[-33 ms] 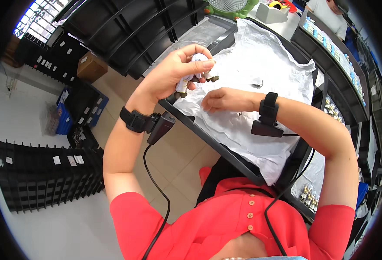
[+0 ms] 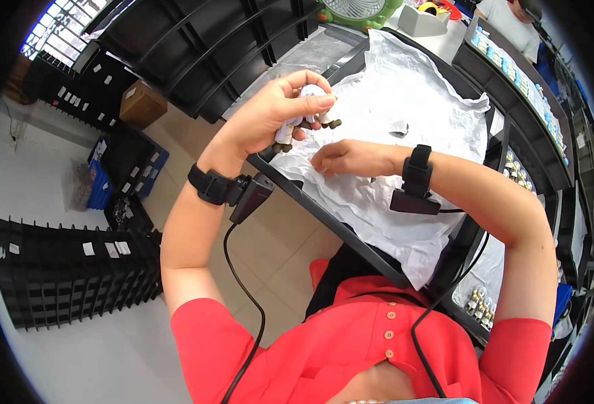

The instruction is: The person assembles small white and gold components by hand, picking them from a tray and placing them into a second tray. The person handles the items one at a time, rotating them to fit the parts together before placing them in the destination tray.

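Note:
My left hand [image 2: 270, 111] is closed around small white figurines [image 2: 286, 132] with dark brown feet, held up over the near left corner of a black tray [image 2: 337, 227]. The thumb lies across one of them, and the fingers hide part of the group, so I cannot tell how many there are. Crumpled white paper [image 2: 432, 101] lines the tray and spills over its rim. Low over that paper, my right hand [image 2: 357, 159] has its fingers curled downward. Whatever its fingertips may hold is hidden. Each wrist wears a black strap with a cabled box.
Stacked black trays [image 2: 75, 273] stand at the left, near a cardboard box [image 2: 142, 104]. A large black tray [image 2: 203, 47] leans behind my left hand. At the right, another tray [image 2: 516, 84] holds rows of small blue-and-white items. More small figures [image 2: 479, 306] stand nearby. A person [image 2: 512, 27] is at the far right.
My right hand has shifted very slightly to the left over the paper. The left hand keeps its hold on the figurines, almost unmoved.

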`<state>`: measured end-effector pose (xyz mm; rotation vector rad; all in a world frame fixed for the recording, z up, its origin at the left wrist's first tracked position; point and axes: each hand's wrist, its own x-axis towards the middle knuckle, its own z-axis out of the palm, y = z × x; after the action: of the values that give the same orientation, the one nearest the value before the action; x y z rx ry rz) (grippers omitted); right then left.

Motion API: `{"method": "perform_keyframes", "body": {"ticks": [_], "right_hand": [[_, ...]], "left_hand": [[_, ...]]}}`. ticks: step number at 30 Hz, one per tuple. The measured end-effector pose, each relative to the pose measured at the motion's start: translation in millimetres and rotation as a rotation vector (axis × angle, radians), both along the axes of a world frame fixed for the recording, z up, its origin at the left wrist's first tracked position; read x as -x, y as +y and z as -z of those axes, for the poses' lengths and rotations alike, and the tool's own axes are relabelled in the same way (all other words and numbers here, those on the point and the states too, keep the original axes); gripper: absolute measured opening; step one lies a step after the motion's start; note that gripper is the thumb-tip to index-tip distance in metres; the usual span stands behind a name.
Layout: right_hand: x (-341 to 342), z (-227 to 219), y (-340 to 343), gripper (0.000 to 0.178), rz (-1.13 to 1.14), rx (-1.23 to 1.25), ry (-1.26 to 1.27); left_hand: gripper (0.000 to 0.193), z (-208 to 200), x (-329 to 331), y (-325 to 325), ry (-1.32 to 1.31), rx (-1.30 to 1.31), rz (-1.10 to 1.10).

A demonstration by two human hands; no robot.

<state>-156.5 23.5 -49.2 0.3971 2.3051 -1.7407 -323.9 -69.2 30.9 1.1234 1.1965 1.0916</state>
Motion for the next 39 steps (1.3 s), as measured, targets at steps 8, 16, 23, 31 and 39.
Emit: {"method": "perform_keyframes", "body": {"ticks": [8,16,23,31,39], "right_hand": [[-45,-19,-21,0.047,-0.432,-0.679,0.134],[-56,-43,3,0.041,-0.218,-0.525,0.077],[-84,-65,61,0.071,0.48,-0.495,0.093],[-101,-51,97,0.059,0.558,-0.54,0.112],[-101,-44,147,0.054,0.445,-0.502,0.11]], "left_hand": [[0.028,1,-10,2,0.332,0.224,0.219],[0.029,-1,-34,33,0.192,0.143,0.108],[0.027,30,-64,96,-0.078,0.111,-0.03],[0.029,51,-98,127,-0.149,0.139,0.089],[0.041,55,-86,128,-0.155,0.179,-0.044]]}}
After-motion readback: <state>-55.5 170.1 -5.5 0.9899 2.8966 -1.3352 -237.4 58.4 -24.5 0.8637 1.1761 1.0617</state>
